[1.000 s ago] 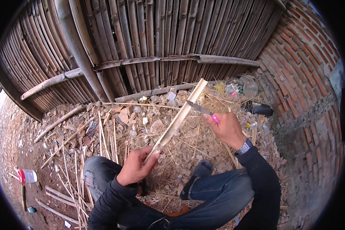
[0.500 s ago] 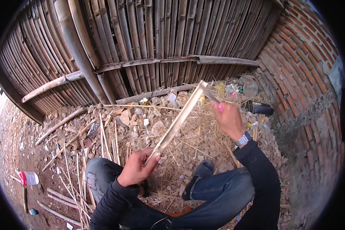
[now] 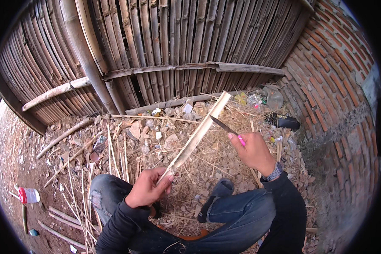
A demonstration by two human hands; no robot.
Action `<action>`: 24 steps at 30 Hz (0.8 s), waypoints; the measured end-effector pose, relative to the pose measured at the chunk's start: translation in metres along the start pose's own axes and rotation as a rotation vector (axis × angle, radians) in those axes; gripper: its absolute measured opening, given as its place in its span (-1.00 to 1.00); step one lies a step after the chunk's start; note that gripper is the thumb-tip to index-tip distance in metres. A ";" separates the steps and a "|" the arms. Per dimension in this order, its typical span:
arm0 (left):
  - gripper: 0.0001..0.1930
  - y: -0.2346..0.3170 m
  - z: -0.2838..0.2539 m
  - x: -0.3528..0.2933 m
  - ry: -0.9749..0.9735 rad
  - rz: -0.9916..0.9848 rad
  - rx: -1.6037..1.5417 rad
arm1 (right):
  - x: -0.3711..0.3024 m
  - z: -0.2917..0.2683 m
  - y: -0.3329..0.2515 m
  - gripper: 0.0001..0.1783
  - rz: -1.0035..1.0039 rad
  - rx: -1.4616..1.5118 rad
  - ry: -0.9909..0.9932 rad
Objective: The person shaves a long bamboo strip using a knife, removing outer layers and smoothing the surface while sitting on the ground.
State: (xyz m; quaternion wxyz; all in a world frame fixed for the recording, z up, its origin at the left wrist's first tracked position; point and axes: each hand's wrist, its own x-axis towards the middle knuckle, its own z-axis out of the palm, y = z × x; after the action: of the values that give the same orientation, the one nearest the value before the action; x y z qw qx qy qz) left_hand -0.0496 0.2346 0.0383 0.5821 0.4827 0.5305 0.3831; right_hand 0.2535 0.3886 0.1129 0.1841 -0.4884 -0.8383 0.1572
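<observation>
Bamboo strip (image 3: pixel 194 137), pale, split lengthwise, one piece; slants from just left of the lower centre of the frame to the upper centre, raised above littered ground (image 3: pixel 178 142). Left grip (image 3: pixel 149 186), bare hand, left of centre: fingers and thumb clasped round the strip's lower end. Right grip (image 3: pixel 253 153), bare hand, right of centre: wrapped about the pink handle of a knife (image 3: pixel 221 124), with a metal-banded watch (image 3: pixel 275 171) at the wrist. Blade: dark, pointing up and left, its tip at the strip's right edge, some way below the upper end; whether it bites or merely rests cannot be told. Change noted: half a second ago the blade stood at the strip's very top; it now lies farther down, while the left grip keeps the same hold. Meaning, by judgement: one stroke off the end appears finished and the blade set back for the same edge, the trimming still incomplete. Surroundings: slender sticks (image 3: pixel 84 199), lower left; white tub with red lid (image 3: pixel 28 195), far left; slatted bamboo fence (image 3: pixel 186 38), top; brick wall (image 3: pixel 330 84), right.
</observation>
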 end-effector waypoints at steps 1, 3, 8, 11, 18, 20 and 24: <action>-0.71 0.000 0.000 0.000 0.000 0.004 0.006 | -0.001 0.001 -0.001 -0.28 -0.001 -0.022 -0.018; -0.76 -0.003 -0.002 0.000 0.005 0.034 0.039 | 0.000 0.006 0.000 -0.27 -0.006 -0.058 -0.052; -0.72 0.001 -0.001 -0.003 0.059 0.060 0.117 | 0.018 0.016 0.018 -0.25 0.026 -0.177 0.064; -0.75 0.019 0.006 -0.008 -0.050 0.014 0.060 | 0.037 -0.007 0.079 -0.24 0.169 -0.263 0.290; -0.73 0.003 -0.002 -0.007 -0.014 -0.053 -0.035 | 0.019 -0.015 0.052 -0.21 0.097 -0.082 0.296; -0.71 0.001 -0.004 -0.008 0.000 -0.032 -0.001 | 0.012 -0.016 0.019 -0.21 0.097 -0.016 0.157; -0.71 0.002 -0.001 -0.005 0.016 0.011 0.030 | -0.003 -0.013 -0.004 -0.24 0.068 -0.017 -0.047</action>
State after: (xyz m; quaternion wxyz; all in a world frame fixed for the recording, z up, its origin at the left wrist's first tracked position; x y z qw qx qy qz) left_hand -0.0515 0.2301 0.0415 0.5682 0.4913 0.5382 0.3821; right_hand 0.2578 0.3849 0.1252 0.1546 -0.5144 -0.8267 0.1676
